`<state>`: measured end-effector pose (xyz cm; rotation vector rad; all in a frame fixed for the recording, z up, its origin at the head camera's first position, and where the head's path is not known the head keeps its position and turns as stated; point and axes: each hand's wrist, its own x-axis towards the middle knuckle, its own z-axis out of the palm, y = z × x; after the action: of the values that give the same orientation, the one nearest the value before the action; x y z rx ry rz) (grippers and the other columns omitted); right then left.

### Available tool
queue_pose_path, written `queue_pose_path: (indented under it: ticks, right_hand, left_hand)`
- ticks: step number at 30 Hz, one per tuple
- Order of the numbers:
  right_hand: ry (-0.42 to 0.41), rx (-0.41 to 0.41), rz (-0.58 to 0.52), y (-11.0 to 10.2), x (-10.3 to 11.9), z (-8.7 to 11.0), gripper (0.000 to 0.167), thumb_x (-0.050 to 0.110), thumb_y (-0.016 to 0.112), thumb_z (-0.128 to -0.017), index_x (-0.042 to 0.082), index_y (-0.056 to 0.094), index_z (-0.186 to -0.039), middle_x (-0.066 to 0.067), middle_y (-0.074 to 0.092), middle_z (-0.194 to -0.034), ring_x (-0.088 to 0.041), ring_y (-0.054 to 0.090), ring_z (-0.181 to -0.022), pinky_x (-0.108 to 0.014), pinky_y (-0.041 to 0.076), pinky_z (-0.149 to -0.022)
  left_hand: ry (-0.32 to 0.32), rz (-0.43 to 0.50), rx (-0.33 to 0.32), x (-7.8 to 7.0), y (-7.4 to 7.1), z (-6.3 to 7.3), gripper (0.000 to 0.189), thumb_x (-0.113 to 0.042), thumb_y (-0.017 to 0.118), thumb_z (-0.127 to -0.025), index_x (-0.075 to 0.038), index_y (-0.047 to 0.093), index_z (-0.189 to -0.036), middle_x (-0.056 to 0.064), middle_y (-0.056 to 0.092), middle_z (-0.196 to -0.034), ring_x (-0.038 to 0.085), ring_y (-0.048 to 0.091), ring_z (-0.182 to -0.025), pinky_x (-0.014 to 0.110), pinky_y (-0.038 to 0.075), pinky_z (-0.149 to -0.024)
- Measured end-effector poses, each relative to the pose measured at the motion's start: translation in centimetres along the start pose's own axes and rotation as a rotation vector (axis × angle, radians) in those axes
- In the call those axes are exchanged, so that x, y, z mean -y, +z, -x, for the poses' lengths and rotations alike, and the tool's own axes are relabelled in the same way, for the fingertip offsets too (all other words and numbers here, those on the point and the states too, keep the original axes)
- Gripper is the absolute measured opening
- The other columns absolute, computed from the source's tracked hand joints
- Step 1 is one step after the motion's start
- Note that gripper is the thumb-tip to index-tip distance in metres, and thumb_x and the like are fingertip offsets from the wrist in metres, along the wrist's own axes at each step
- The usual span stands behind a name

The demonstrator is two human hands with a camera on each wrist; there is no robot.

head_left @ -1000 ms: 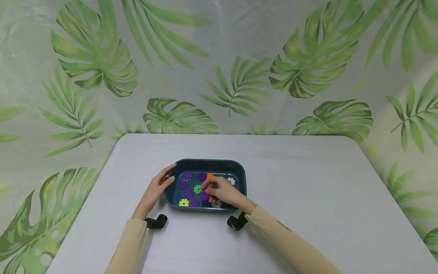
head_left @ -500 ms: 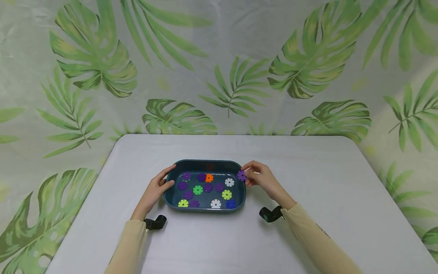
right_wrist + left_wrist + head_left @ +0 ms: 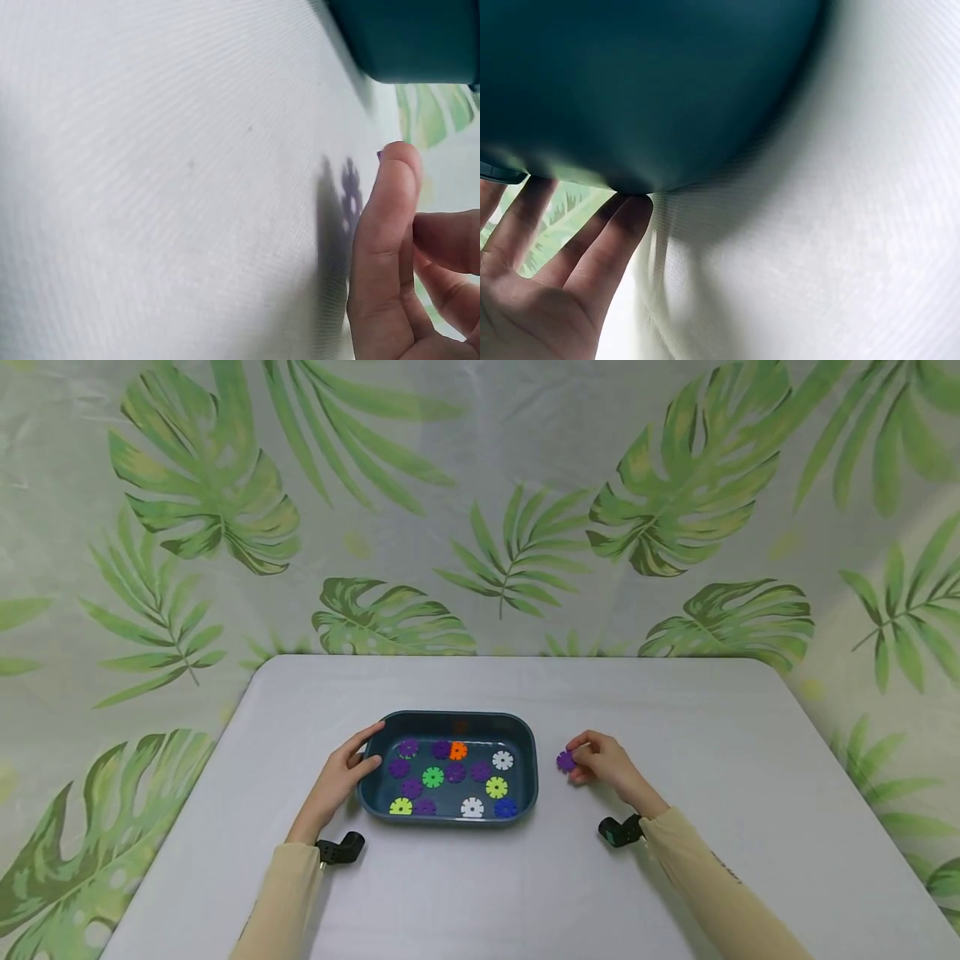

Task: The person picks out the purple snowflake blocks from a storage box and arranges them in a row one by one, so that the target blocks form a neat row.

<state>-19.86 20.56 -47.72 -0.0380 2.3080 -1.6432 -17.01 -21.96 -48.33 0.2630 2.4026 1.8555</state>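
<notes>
Can see most of a purple disc (image 3: 565, 762) from head view, plus more discs (image 3: 432, 777) inside the tray (image 3: 450, 821); get barely a purple sliver from right wrist, can't make out the rest. Pinching that disc in right hand (image 3: 609, 765), just right of the tray. Touching tray with left hand (image 3: 339, 778), spread-fingered. Leafy backdrop (image 3: 510, 564) behind.

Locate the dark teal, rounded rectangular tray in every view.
Head: the dark teal, rounded rectangular tray sits below centre, slightly left.
Left wrist: the tray fills the upper left, cropped.
Right wrist: the tray shows at the upper right, cropped.
Shared landmark: the pale backdrop printed with green leaves.
</notes>
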Motion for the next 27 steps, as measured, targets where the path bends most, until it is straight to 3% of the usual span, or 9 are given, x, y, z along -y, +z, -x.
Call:
queue_pose_path:
  ticks: [8,12,16,20,27]
  right_hand:
    - [0.021,-0.038,0.148,0.5,-0.4,-0.2,0.015,-0.003,0.046,-0.094,-0.007,0.056,-0.104,-0.011,0.064,-0.070,-0.016,0.063,-0.056,-0.027,0.056,-0.056]
    - [-0.024,-0.054,0.182,0.4,0.1,-0.1,0.017,-0.003,0.045,-0.093,-0.007,0.057,-0.104,-0.013,0.063,-0.075,-0.017,0.063,-0.056,-0.028,0.055,-0.055]
    - [-0.107,-0.064,0.097,0.5,1.3,-0.1,0.020,-0.002,0.046,-0.095,-0.009,0.057,-0.109,-0.022,0.057,-0.090,-0.020,0.065,-0.062,-0.030,0.057,-0.059]
    - [-0.181,-0.023,-0.038,1.7,3.5,0.2,0.022,0.003,0.049,-0.097,-0.011,0.055,-0.114,-0.032,0.051,-0.101,-0.021,0.065,-0.067,-0.030,0.057,-0.064]
    - [-0.216,0.141,-0.107,6.2,7.2,0.9,0.025,0.008,0.053,-0.098,-0.008,0.055,-0.117,-0.021,0.057,-0.100,-0.023,0.063,-0.071,-0.032,0.057,-0.067]
  left_hand:
    - [-0.004,0.011,0.041,0.0,0.0,0.2,0.054,-0.013,0.053,-0.099,-0.018,0.035,-0.150,0.008,0.022,-0.156,0.031,0.018,-0.142,0.050,0.021,-0.111]
    - [-0.010,0.000,0.049,0.0,0.0,0.4,0.055,-0.016,0.053,-0.099,-0.023,0.034,-0.150,0.007,0.020,-0.157,0.028,0.012,-0.143,0.049,0.015,-0.113]
    - [-0.012,0.012,0.042,0.2,0.1,0.4,0.054,-0.014,0.053,-0.099,-0.021,0.036,-0.149,0.009,0.021,-0.156,0.028,0.015,-0.143,0.050,0.015,-0.113]
    - [-0.015,0.034,0.034,0.2,0.3,0.4,0.054,-0.011,0.052,-0.099,-0.019,0.035,-0.149,0.011,0.020,-0.156,0.032,0.022,-0.140,0.050,0.020,-0.111]
    - [-0.016,0.058,0.026,0.1,0.5,0.3,0.053,-0.010,0.051,-0.099,-0.018,0.035,-0.149,0.013,0.020,-0.156,0.033,0.021,-0.141,0.049,0.019,-0.111]
